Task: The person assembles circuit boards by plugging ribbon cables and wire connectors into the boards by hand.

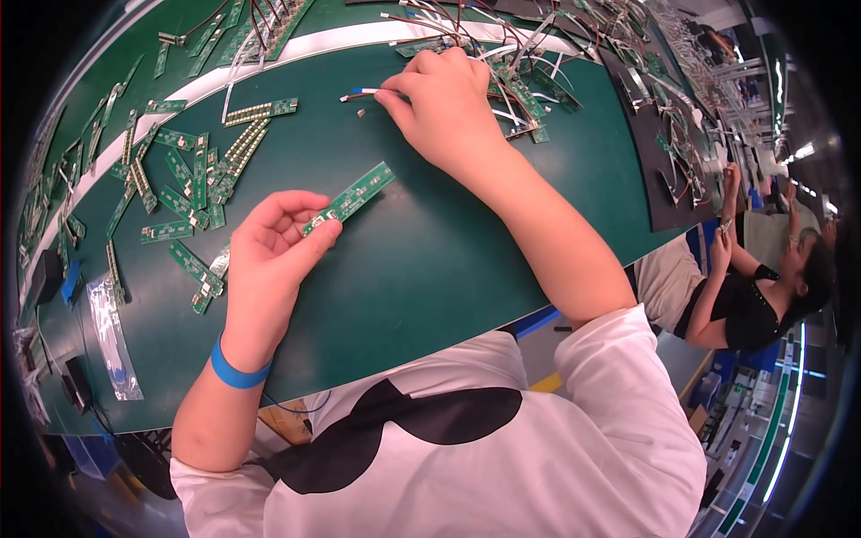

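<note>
My left hand [285,235] pinches a narrow green circuit board [360,190] between thumb and fingers, tilted up to the right above the mat. A blue band circles that wrist. My right hand [441,100] is closed at the near edge of a heap of boards and wires [525,94]. From between its thumb and forefinger a short white flat cable with a blue end [360,91] sticks out to the left. The other fingertips reach over the heap and are partly hidden. A tiny light-coloured piece [361,113] lies just below the cable.
Several loose green circuit boards [199,175] lie scattered at the left of the green mat [404,287]. A clear plastic bag [114,336] sits near the left edge. A black board with wired parts [659,161] stands at the right. Another person [744,287] works beyond it.
</note>
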A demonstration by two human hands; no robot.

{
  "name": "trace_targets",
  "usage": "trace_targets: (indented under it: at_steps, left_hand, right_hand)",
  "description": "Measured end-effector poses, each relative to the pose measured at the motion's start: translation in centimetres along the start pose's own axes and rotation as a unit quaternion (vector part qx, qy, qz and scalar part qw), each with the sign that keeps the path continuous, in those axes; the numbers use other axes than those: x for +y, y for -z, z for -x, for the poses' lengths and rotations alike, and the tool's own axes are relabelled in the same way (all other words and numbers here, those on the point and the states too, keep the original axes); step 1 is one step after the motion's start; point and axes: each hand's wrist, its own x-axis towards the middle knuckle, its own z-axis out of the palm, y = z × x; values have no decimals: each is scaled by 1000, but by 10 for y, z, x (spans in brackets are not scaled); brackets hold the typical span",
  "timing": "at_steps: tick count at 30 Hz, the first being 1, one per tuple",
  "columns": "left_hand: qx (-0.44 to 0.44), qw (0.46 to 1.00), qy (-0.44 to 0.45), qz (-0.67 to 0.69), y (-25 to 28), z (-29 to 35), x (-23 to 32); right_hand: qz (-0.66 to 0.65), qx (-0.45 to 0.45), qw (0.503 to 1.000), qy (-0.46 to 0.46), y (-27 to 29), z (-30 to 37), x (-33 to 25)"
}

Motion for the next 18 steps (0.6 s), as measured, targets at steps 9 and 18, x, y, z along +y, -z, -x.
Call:
trace_targets:
  at_steps: [9,18]
  left_hand:
    - [-5,999,19,28,1,4,-1]
    - [-52,996,62,40,-7,9,-9]
  right_hand:
    - [-343,-149,917,-141,57,6,-8]
    - [-400,-235,884,-64,79,40,-32]
